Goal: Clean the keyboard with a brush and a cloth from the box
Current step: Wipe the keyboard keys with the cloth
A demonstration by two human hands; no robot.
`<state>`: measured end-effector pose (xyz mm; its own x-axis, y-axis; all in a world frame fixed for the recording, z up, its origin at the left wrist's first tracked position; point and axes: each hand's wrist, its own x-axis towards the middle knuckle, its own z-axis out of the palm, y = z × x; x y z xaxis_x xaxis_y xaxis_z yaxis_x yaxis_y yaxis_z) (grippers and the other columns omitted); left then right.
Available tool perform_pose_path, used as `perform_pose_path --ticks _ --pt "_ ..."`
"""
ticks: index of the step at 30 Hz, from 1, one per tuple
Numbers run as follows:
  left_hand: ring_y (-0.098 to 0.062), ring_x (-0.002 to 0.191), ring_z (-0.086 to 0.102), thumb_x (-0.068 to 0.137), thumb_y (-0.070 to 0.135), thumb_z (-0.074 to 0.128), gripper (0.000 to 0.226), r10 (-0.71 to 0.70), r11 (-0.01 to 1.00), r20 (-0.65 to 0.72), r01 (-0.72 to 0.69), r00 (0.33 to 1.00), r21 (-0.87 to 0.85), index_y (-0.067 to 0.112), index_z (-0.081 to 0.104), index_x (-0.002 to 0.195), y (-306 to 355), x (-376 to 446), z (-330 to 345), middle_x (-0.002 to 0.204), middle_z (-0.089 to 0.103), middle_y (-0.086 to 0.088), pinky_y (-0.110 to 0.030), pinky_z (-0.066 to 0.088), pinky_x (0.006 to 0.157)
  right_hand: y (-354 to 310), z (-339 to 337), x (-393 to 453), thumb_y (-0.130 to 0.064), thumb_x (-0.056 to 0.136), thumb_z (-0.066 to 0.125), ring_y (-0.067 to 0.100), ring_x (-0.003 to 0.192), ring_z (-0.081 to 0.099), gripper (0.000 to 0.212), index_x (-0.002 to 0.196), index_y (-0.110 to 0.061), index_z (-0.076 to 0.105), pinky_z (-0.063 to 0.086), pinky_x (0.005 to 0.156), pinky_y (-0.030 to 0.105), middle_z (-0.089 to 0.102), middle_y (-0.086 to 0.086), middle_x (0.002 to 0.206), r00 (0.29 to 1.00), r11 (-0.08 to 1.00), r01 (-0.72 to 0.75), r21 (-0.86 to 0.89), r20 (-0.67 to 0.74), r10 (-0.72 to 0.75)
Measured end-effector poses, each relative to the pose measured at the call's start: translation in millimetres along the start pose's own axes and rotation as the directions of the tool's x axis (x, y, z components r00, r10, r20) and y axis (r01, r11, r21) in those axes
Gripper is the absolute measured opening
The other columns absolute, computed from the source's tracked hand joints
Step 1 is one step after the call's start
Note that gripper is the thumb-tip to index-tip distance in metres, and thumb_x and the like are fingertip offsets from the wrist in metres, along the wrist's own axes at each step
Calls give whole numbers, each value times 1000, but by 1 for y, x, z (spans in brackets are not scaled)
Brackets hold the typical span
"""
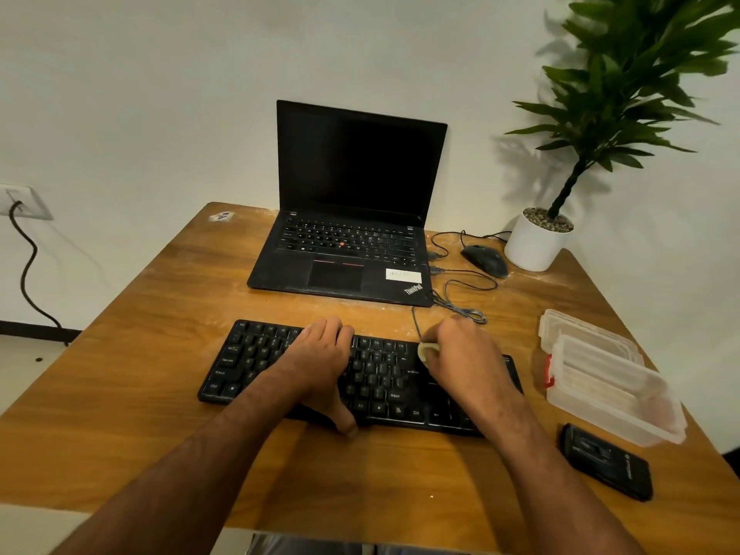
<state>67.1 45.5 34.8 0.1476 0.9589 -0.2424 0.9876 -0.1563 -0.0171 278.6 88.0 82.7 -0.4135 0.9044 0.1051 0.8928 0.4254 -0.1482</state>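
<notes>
Both forearms reach over the counter [120,306] edge to the black keyboard [248,366]. Left hand [320,362] lies flat on the middle keys, fingers spread, thumb off the near edge. Right hand [464,354] pinches a pale cloth [427,349] against the keyboard's right section. Clear box [612,386] sits well right, beside its lid [580,332].

We see our two bare forearms, with no sleeves, watch or rings on them. Our left hand [320,356] and right hand [466,354] wear no gloves. Fine hairs show along the right forearm.
</notes>
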Motion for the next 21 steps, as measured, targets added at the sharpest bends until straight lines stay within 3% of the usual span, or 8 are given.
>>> perform_pose_path --ticks 6,10,12,14,16,18,21 --pt "-27 137 32 53 85 80 144 0 1000 0 0 1000 9 6 18 157 -2 1 2 149 31 -10 -43 28 123 -4 3 -10 -13 89 66 20 98 62 26 115 -15 71 56 87 33 66 7 109 995 996 48 -76 93 -41" --pt "-27 136 33 53 84 80 143 1 1000 4 -1 1000 5 6 19 156 -3 3 4 148 32 -10 -44 30 122 -2 -9 -23 -21 88 72 13 96 66 19 106 -21 76 56 85 26 71 -2 104 983 997 74 1 166 -73" --pt "-27 136 33 53 83 81 143 -1 1000 8 1 1000 -3 6 19 156 -2 3 4 148 31 -9 -44 29 123 -5 -12 -21 -23 90 70 7 98 65 18 107 -23 75 54 88 22 71 -6 107 991 994 37 104 122 -49" --pt "-26 134 34 52 83 82 142 -4 1000 10 4 1000 -9 7 21 155 -2 4 3 146 32 -9 -44 31 122 -10 -2 -11 -23 92 69 6 102 60 24 115 -26 72 49 92 21 68 -7 113 999 980 16 199 -41 -8" --pt "-26 132 35 51 83 82 141 -7 1000 11 7 1000 -11 7 22 154 -1 4 4 145 34 -9 -44 32 121 -19 17 -4 -23 92 68 7 111 52 32 124 -29 68 41 99 23 62 -8 117 998 961 52 270 -60 -37" --pt "-26 132 35 51 83 82 142 -7 1000 11 7 1000 3 7 22 154 -1 5 3 145 34 -10 -43 32 121 -28 38 -2 -21 94 65 10 111 44 37 128 -34 65 40 100 31 56 -8 113 992 961 122 248 -8 -124" --pt "-27 136 33 52 83 81 143 -13 1000 20 13 1000 11 7 20 156 -1 5 3 148 32 -10 -43 30 123 -20 48 -3 -11 93 65 14 109 41 42 128 -34 66 39 95 34 52 -6 111 986 975 167 149 -37 -164"
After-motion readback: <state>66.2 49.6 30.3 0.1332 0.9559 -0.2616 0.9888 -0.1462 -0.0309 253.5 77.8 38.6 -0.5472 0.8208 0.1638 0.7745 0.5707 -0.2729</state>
